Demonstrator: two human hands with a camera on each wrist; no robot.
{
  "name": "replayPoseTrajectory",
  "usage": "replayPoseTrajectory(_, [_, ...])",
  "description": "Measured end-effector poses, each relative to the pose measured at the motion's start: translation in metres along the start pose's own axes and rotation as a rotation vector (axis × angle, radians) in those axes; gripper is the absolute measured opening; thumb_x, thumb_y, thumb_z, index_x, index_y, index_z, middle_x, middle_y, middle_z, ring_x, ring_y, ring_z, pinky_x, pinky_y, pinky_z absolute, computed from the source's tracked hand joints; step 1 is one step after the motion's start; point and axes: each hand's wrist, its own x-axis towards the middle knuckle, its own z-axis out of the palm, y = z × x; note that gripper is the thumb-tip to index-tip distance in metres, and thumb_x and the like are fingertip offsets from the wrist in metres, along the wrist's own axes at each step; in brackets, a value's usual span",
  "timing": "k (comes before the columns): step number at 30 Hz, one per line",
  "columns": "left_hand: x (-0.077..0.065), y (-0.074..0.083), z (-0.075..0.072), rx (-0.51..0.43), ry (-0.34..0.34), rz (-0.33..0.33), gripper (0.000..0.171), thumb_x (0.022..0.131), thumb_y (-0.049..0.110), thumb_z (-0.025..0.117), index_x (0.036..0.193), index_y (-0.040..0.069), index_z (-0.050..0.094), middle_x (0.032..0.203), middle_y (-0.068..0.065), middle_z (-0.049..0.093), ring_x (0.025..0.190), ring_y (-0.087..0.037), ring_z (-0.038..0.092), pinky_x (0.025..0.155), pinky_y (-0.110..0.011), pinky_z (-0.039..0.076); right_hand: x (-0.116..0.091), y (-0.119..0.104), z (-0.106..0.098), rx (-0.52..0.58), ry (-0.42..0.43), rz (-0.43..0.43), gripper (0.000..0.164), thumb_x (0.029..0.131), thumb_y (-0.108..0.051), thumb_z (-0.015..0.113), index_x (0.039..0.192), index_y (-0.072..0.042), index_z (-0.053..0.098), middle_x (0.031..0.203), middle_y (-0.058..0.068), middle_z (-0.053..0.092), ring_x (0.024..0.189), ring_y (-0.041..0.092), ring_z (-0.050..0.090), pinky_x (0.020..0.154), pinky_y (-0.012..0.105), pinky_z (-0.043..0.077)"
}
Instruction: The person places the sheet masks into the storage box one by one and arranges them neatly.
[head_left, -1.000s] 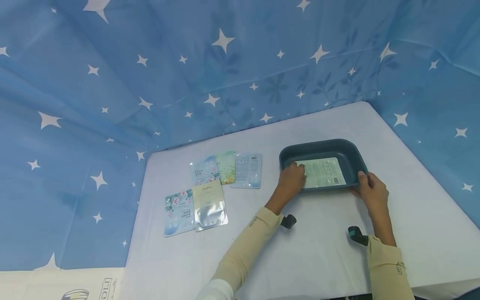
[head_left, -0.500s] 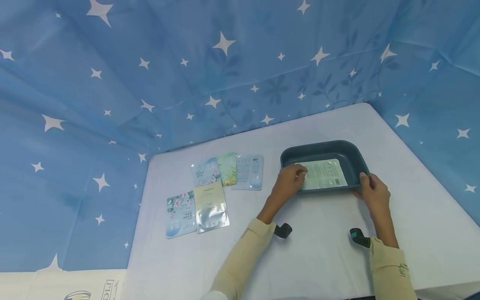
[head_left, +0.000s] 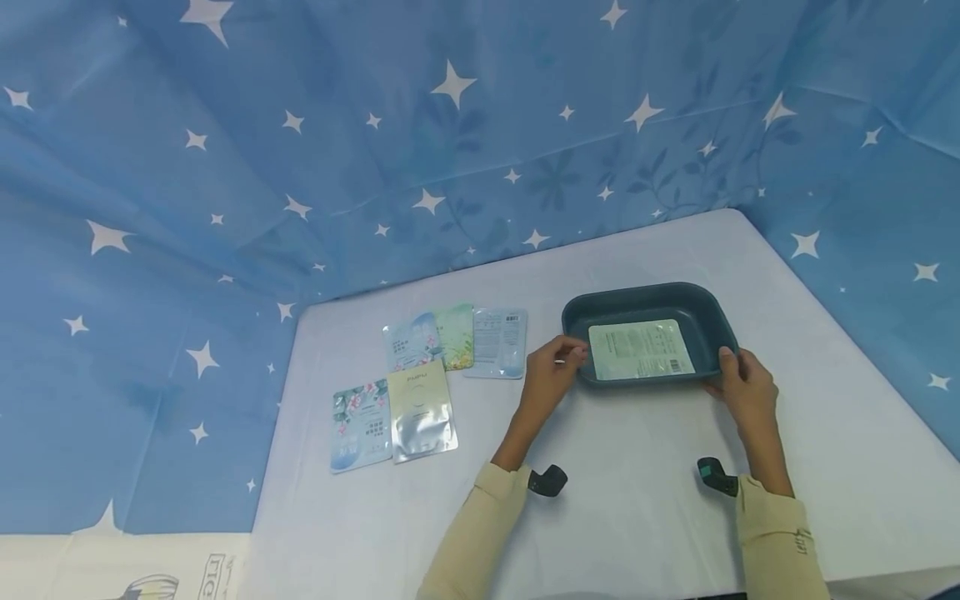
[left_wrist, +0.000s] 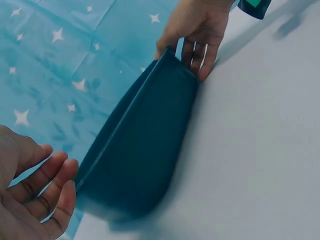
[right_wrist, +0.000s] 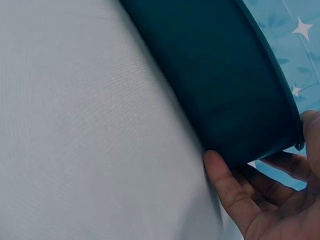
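A dark teal plastic tray [head_left: 693, 317] stands on the white table, and a pale green printed mask sachet [head_left: 641, 350] lies flat inside it. My right hand [head_left: 746, 387] grips the tray's near right corner, thumb at the rim and fingers beneath, as the right wrist view shows. At the near left corner is my left hand [head_left: 547, 371], its fingers loosely bent and nothing between them. In the left wrist view those fingertips [left_wrist: 70, 172] come right at the rim. From this side the tray wall [left_wrist: 145, 145] hides the sachet.
Left of the tray lie several flat sachets: a blue printed one [head_left: 498, 343], a green one [head_left: 455, 336], a blue floral one [head_left: 412, 343], a silvery cream one [head_left: 422, 412] and another floral one [head_left: 362, 425]. A blue star-patterned cloth [head_left: 480, 167] hangs behind the table.
My left hand has drawn back leftward from over the sachet to the tray's left rim, letting the sachet lie in the tray. The right hand keeps its grip on the corner.
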Motion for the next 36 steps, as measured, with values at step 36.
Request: replayPoseTrajectory(36, [-0.097, -0.097, -0.159, 0.442, 0.711, -0.239, 0.013, 0.081, -0.004, 0.058, 0.093, 0.000, 0.062, 0.080, -0.010, 0.060, 0.072, -0.020, 0.056, 0.065, -0.031, 0.046, 0.001, -0.004, 0.007, 0.012, -0.012, 0.027, 0.068, 0.092, -0.054, 0.024, 0.137, -0.005, 0.032, 0.137, 0.022, 0.037, 0.122, 0.038, 0.040, 0.070, 0.036, 0.052])
